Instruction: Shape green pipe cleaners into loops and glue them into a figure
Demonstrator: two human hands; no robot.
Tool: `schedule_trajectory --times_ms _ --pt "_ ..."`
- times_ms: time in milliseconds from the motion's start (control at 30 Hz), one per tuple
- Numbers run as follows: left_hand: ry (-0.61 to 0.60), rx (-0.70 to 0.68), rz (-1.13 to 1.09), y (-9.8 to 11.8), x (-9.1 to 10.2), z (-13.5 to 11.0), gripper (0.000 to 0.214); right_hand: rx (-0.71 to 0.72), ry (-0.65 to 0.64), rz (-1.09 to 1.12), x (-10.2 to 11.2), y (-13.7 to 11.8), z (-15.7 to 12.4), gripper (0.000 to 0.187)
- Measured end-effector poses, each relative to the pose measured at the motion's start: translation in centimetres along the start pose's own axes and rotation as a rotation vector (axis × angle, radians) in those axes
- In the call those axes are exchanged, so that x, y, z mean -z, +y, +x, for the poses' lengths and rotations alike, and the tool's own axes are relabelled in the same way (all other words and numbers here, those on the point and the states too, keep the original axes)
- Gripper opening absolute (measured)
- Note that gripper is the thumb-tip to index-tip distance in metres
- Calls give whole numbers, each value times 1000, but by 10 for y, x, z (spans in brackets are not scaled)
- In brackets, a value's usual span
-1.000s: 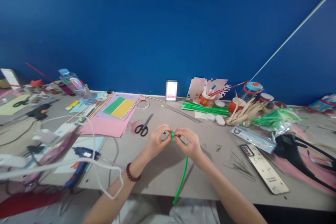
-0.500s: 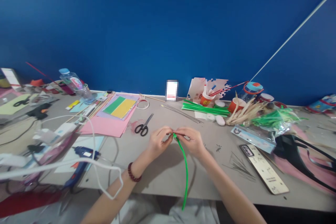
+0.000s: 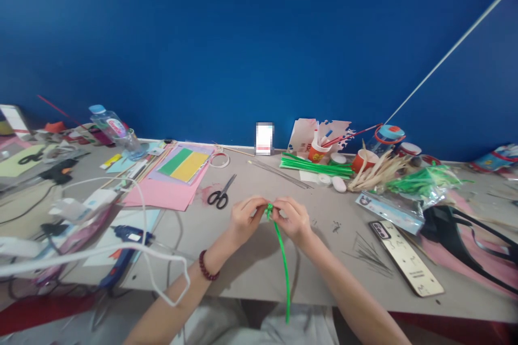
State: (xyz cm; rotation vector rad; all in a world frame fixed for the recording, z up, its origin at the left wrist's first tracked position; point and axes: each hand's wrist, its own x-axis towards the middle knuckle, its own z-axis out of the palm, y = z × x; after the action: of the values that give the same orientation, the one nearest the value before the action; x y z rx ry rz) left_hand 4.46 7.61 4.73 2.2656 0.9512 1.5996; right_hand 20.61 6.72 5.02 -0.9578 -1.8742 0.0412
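A bright green pipe cleaner [image 3: 284, 264] hangs from between my hands, its long tail dropping past the table's front edge. Its upper end is bent into a small twisted knot. My left hand [image 3: 246, 220] pinches that knot from the left with thumb and fingertips. From the other side my right hand [image 3: 294, 220] is closed on the same pipe cleaner, near where the tail leaves the knot. Both hands are held above the table, fingertips close together. Black-handled scissors [image 3: 220, 195] lie beyond my left hand.
A bundle of green pipe cleaners [image 3: 318, 166] lies at the back, near a red cup of pens [image 3: 318, 152]. Right of my arm are thin dark wires [image 3: 370, 259] and a phone [image 3: 407, 257]. On the left are coloured sheets [image 3: 162, 194], a blue glue gun [image 3: 125, 250] and a white cable [image 3: 145, 248].
My right hand has shifted slightly, its fingers now more curled. More of the twisted green knot shows between my fingertips, and the hanging tail has swung a little to the right.
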Motion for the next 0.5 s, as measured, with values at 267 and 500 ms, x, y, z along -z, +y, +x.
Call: schedule_trajectory --times_ms 267,500 --pt "-43 219 -183 4 -1 -1 9 -64 -15 97 2 -1 2 16" --pt "-56 274 -187 1 -1 1 12 -82 -50 139 1 1 5 22"
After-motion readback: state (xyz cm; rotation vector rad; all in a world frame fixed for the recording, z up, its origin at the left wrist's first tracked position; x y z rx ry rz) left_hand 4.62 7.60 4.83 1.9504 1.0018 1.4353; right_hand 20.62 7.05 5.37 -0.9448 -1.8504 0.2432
